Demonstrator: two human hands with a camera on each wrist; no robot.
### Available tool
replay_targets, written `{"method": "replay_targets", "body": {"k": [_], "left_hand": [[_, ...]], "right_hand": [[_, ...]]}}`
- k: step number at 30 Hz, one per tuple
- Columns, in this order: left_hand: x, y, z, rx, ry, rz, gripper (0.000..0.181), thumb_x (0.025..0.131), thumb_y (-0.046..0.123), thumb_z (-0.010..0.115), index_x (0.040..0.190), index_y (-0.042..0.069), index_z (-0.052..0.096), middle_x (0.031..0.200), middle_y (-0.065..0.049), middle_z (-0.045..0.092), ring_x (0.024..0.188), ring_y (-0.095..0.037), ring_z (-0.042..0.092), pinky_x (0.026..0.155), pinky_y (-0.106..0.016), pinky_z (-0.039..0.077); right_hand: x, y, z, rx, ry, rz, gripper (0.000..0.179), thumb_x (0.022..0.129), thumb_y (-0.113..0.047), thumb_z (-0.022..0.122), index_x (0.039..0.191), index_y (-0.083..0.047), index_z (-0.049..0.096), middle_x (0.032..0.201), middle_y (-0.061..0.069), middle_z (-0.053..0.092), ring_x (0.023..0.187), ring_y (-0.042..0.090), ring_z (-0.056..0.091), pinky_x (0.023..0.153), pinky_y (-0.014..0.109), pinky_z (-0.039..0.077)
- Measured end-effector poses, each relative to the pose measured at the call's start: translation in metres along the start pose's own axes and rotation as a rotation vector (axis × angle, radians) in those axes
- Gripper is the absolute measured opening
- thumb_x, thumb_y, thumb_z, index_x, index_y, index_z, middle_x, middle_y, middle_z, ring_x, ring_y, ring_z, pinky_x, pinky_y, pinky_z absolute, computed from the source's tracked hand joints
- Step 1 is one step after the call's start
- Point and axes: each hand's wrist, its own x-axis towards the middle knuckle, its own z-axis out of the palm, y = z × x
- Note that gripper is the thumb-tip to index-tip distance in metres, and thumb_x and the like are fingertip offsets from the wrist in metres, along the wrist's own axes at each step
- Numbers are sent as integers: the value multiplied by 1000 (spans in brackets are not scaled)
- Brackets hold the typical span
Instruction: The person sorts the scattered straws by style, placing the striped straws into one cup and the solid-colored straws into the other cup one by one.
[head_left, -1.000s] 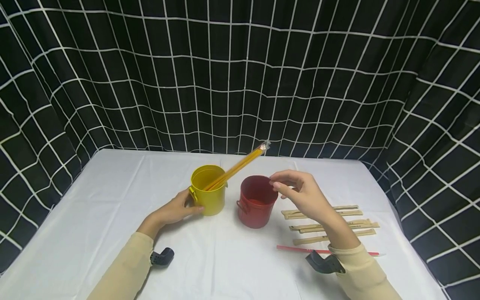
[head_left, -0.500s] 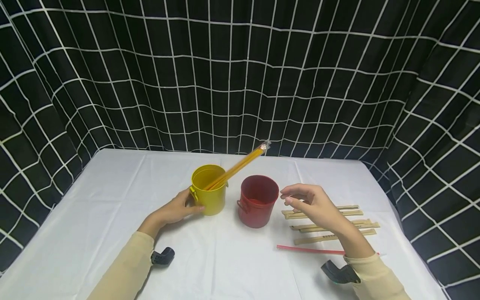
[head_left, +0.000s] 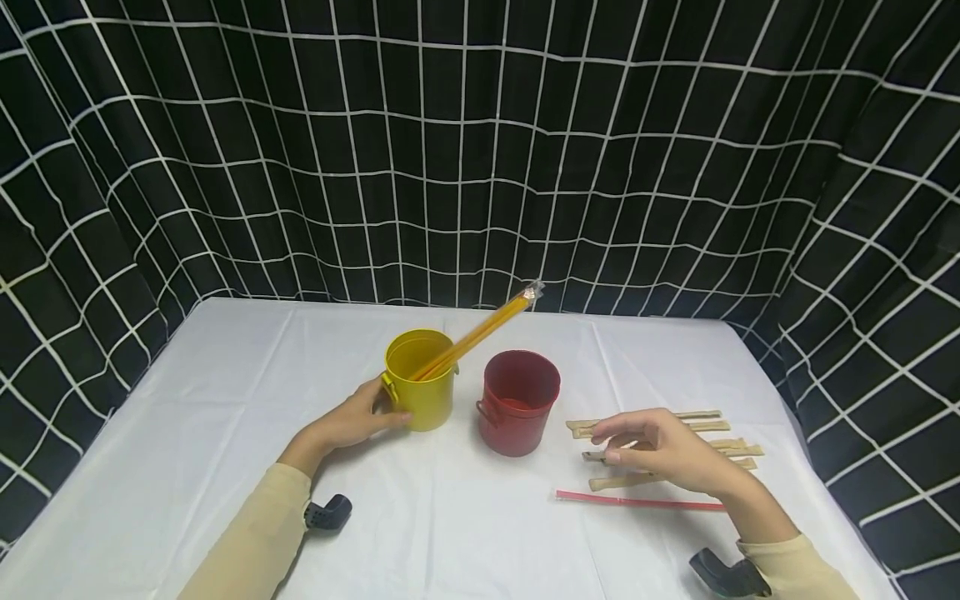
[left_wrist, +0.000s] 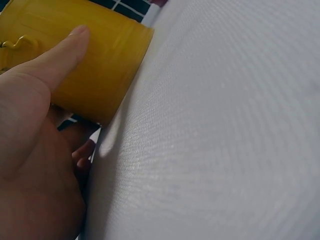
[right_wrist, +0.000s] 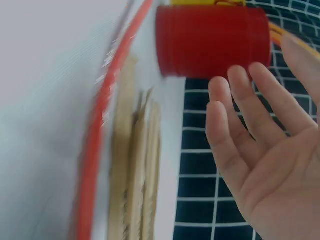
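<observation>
A small yellow bucket (head_left: 431, 407) stands on the white table. My left hand (head_left: 352, 422) grips its left side, thumb (left_wrist: 65, 55) across the front and fingers going behind. Two long yellow-orange sticks (head_left: 480, 333), with clear wrap at the top end, lean out of it to the right. To the right of it is a red bucket (head_left: 513, 429) with a dark, bare inside. My right hand (head_left: 667, 450) hovers over several slim sticks in tan paper sleeves (head_left: 618, 482), fingers loosely bent and holding nothing. In the right wrist view its palm and spread fingers show.
In front of the paper sleeves lies a long red stick (head_left: 637, 502), its right end hidden by the right wrist. White cloth covers the table (head_left: 465, 533). A black curtain with a white grid (head_left: 450, 150) surrounds the back and sides.
My right hand has moved from the red bucket's rim down and to the right, over the paper sleeves. The left hand and both buckets have stayed in place.
</observation>
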Motion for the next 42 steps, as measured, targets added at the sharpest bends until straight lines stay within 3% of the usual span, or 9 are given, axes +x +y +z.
{"method": "replay_targets", "body": {"k": [5,8,12,21,27,33,38,42], "left_hand": [[1,0,-1,-4,0,0,93,93,37,72,163,16,16,171,-10,16,159,-36,10,128,-60,8],[2,-1,-1,-4,4,-1,93,93,38,72,163,15,16,171,-10,15,159,-36,9,128,-60,8],[2,-1,-2,-3,2,-6,94,92,39,72,163,16,15,172,-10,14,159,-36,8,128,-60,7],[1,0,-4,2,6,-3,93,93,38,71,164,16,14,172,-10,14,159,-36,8,128,-60,6],[-1,1,-2,9,4,-9,92,94,38,70,164,16,14,171,-11,14,159,-37,8,128,-62,7],[0,1,0,8,10,-5,92,94,38,70,163,15,15,171,-11,15,159,-37,9,128,-62,7],[0,1,0,11,6,-9,91,94,38,70,163,14,16,171,-11,16,159,-37,10,128,-62,7],[0,-1,1,6,5,-2,91,94,37,71,163,16,16,171,-10,16,159,-36,9,128,-61,7]], "right_hand": [[-16,10,-6,15,-93,12,32,91,-2,71,120,10,66,113,5,76,101,7,72,87,21,59],[-24,16,-9,13,-153,-15,31,91,-1,70,120,8,67,106,15,75,93,4,69,82,22,59],[-33,23,-10,-11,-207,-47,32,90,-2,71,120,5,69,97,16,73,84,4,64,75,23,58],[-40,32,-4,-130,-168,-80,27,82,-4,78,109,-2,75,87,12,71,76,7,60,63,22,53],[-41,30,0,-263,-104,45,21,83,-14,80,102,-8,78,97,5,77,89,-2,60,74,20,54],[-39,26,6,-286,-95,149,10,82,-12,78,91,-16,75,85,-8,71,78,-1,53,66,20,48],[-38,21,3,-230,-125,64,12,85,-8,76,96,-13,76,80,-4,69,72,-3,54,59,20,49],[-33,14,-5,-182,-97,-16,12,89,-3,71,100,-5,75,80,-2,69,69,-6,53,53,20,48]]}}
